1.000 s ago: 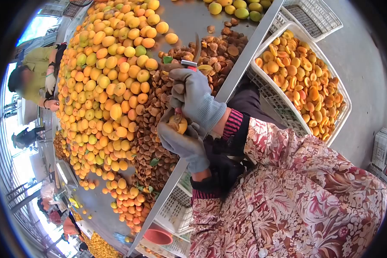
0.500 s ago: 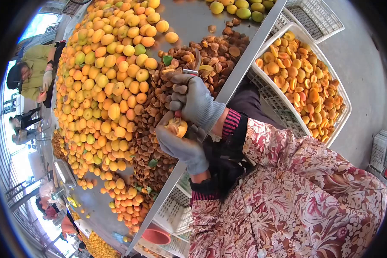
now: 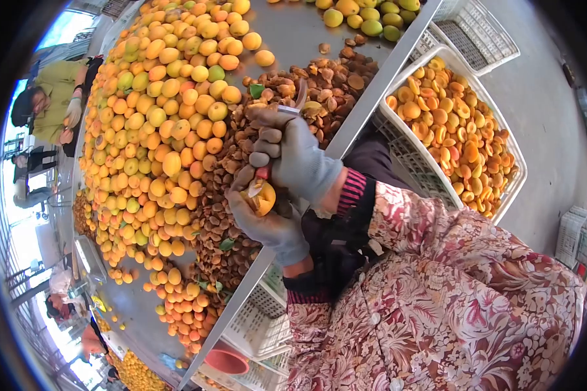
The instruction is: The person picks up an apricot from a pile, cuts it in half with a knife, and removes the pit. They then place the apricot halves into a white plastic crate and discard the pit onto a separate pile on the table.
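Observation:
My right hand, in a grey glove, is wrapped round a knife. Its red part shows below the fist, and a small pale blade meets the fruit there. From the fist's other side juts a metal piece, with a curved blade-like end over the pits. Just below, my gloved left hand grips an apricot, cut side partly showing. Both hands are close together over a heap of brown apricot pits at the metal table's edge.
A large pile of whole apricots covers the table beyond the pits. To my right stands a white crate of apricot halves. Greener fruit lies at the top. A red bowl sits below the table edge. People work across the table.
My left hand has shifted slightly left with the apricot, which now shows more of its cut face and the blade. My right hand stays closed on the knife.

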{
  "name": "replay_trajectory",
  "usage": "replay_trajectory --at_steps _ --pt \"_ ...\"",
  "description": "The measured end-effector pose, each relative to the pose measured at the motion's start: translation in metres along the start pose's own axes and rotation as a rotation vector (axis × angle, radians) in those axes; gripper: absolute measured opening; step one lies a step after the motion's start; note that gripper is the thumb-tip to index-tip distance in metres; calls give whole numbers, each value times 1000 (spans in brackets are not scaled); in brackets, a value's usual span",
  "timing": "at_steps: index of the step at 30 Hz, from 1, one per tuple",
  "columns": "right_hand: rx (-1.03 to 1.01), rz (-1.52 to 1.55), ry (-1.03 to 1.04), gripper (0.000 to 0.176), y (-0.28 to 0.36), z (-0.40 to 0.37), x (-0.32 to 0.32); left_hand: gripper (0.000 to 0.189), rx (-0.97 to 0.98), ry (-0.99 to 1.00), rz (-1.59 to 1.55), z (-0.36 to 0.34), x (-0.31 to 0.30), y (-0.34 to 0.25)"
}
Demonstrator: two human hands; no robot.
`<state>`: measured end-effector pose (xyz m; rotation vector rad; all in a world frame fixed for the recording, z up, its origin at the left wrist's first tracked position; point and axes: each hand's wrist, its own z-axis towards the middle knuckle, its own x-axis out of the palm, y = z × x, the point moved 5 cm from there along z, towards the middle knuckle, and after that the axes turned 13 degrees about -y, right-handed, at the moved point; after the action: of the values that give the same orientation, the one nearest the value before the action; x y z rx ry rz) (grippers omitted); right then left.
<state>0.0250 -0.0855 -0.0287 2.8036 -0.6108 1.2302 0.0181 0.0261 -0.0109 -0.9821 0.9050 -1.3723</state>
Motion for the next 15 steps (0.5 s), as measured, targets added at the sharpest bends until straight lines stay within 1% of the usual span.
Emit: replay_trajectory --at_steps 2,3,4,5,6,7,8,9,10,11,12,13,14,15 --pt "-168 -228 359 4 16 -19 17 42 -381 313 -198 -8 0 7" --pt "-348 -453 377 12 27 -35 22 36 -245 212 -91 -6 6 -9" --pt "-346 -452 381 12 34 -48 26 36 -241 211 -89 -2 1 -9" --pt "-399 -819 366 16 36 -58 32 38 -503 214 -240 0 -1 1" --pt "-449 -1188 341 20 35 -62 34 54 -765 215 -393 -3 1 8" --pt "-637 -1286 459 23 26 -46 23 54 -761 215 -397 -3 2 7" --pt "-640 -1287 463 23 23 -42 11 56 -878 142 -416 -4 4 9" --pt "-550 -1416 482 24 15 -41 -1 58 -991 66 -434 -5 4 8" --pt "-454 -1542 499 25 9 -42 -11 58 -985 64 -436 -5 4 3" --pt "-456 -1539 503 25 10 -49 -11 57 -997 85 -368 -6 4 -2" --pt "-287 -1524 425 27 10 -55 -15 56 -1010 108 -299 -8 4 -4" --pt "-119 -1498 344 28 8 -60 -22 53 -1004 158 -324 -8 4 -2" --pt "-129 -1491 343 28 8 -63 -23 53 -1002 169 -322 -10 1 2" --pt "-114 -1439 362 31 7 -66 -25 51 -946 202 -328 -12 -2 3"
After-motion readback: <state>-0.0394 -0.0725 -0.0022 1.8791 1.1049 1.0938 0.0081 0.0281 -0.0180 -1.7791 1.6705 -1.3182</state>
